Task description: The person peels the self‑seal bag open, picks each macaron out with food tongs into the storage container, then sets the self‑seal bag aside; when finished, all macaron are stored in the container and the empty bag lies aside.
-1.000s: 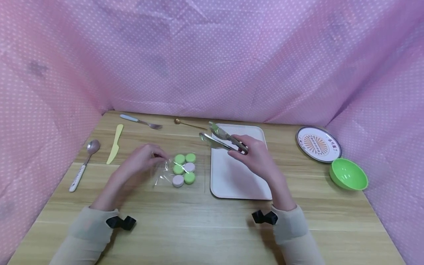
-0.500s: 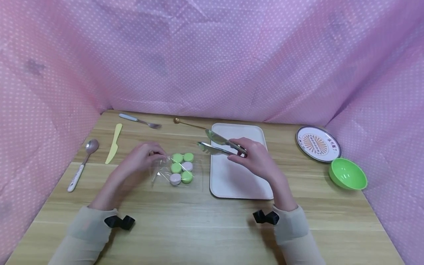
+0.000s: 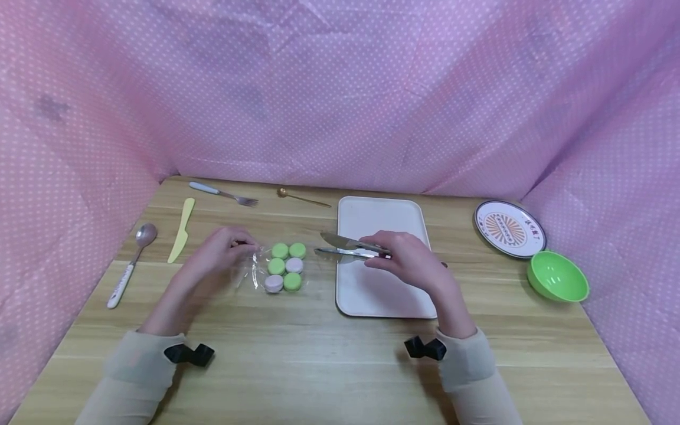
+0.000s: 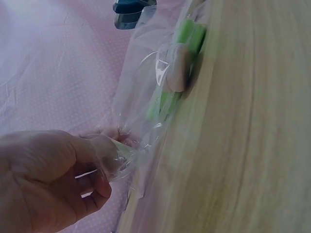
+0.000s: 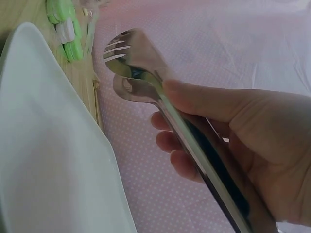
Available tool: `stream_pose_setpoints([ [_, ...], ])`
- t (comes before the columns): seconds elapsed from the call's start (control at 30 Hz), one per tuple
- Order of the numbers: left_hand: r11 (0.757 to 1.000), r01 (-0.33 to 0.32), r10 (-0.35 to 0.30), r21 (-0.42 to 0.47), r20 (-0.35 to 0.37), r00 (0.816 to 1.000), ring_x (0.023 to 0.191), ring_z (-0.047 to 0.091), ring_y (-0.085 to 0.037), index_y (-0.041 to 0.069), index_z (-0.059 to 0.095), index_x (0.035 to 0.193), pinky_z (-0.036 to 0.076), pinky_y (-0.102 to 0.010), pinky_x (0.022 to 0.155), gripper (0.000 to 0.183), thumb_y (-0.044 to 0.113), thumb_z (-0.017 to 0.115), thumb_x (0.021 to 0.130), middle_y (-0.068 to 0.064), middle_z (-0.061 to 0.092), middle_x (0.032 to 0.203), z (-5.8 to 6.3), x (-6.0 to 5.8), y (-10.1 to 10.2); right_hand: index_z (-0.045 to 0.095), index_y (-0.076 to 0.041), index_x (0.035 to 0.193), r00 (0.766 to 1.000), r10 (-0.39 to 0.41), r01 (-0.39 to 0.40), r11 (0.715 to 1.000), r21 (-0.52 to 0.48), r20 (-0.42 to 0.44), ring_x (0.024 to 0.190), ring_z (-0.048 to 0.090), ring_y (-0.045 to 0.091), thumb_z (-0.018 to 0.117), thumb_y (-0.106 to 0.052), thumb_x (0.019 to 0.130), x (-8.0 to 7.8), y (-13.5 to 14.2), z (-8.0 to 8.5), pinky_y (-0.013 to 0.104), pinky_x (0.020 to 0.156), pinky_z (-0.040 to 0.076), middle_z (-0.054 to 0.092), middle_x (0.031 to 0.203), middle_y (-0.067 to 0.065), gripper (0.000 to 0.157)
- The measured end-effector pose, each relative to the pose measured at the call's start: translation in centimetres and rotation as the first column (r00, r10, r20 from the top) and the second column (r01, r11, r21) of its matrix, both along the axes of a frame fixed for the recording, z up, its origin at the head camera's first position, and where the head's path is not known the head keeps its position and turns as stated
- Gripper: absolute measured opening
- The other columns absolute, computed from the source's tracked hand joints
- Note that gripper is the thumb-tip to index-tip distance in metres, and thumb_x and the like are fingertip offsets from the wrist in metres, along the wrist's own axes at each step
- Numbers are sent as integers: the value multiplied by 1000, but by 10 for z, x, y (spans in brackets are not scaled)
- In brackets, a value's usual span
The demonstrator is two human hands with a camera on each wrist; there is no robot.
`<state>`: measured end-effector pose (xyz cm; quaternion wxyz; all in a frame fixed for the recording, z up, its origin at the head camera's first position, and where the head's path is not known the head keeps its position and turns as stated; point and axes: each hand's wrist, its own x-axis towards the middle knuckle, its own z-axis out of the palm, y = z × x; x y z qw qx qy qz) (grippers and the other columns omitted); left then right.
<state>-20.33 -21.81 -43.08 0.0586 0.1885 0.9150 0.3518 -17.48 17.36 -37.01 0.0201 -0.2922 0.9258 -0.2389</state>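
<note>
My left hand pinches the left edge of a clear plastic bag. Inside it are several green macarons and two pale lilac macarons, lying in two columns. In the left wrist view the bag's film bunches between thumb and fingers. Over the white tray, my right hand grips metal tongs, thumb on one arm and fingers around the other. Their two heads, one slotted like a fork, stand close together, hold nothing and point left toward the macarons.
Left of the bag lie a spoon, a yellow knife and a fork. A small gold-coloured spoon lies behind it. At the right are a patterned plate and a green bowl. Pink dotted cloth surrounds the table.
The left hand has drawn the bag of macarons a little to the left. The tongs have come lower, and their two arms have moved closer together.
</note>
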Motion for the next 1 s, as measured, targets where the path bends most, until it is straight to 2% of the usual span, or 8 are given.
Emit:
stream_pose_setpoints([
  [0.1,1000,-23,23,-19,25,999,78,62,-15,13,73,94,50,-24,68,11,15,63,90,-3,70,91,0,0,-1,66,-22,117,1000,16,-16,1000,24,12,73,54,5,71,-31,83,1,-3,-1,25,69,46,69,97,-8,36],
  [0.2,998,-38,39,-51,20,999,80,62,-14,14,73,95,50,-26,71,11,15,64,89,-3,71,93,1,0,-1,66,-22,117,999,42,-43,998,46,16,78,57,6,71,-30,83,2,-6,-2,27,73,47,70,100,-7,35],
  [0.4,994,-67,69,-88,27,997,89,63,-20,13,74,96,50,-38,81,12,15,64,89,-5,71,97,1,0,-1,68,-24,113,998,64,-65,994,83,16,87,62,7,71,-29,83,5,-11,-4,30,80,49,70,98,-11,30],
  [0.5,992,-73,77,-100,33,996,92,63,-21,12,74,97,50,-40,83,12,15,65,88,-6,71,98,1,0,-1,68,-24,112,997,72,-73,993,92,9,90,63,6,71,-29,83,6,-14,-7,30,82,50,70,98,-12,30],
  [0.67,992,-74,77,-105,29,997,87,63,-19,12,74,95,50,-36,79,11,15,66,87,-6,71,96,1,0,0,68,-23,114,995,95,-92,989,113,-21,87,63,8,70,-29,84,8,-22,-12,31,80,50,70,99,-9,30],
  [0.77,992,-77,79,-104,19,997,88,63,-19,12,73,95,51,-37,80,11,15,66,87,-7,72,97,1,0,0,67,-23,114,993,104,-97,986,133,-48,87,63,8,69,-28,85,9,-28,-15,32,78,51,70,99,-8,29],
  [1.0,993,-63,62,-102,-12,998,90,64,-20,13,74,94,51,-39,81,10,13,66,87,-7,72,97,1,-1,0,67,-24,111,994,80,-65,983,171,-79,82,60,4,69,-28,86,8,-37,-21,30,71,50,68,94,-10,25],
])
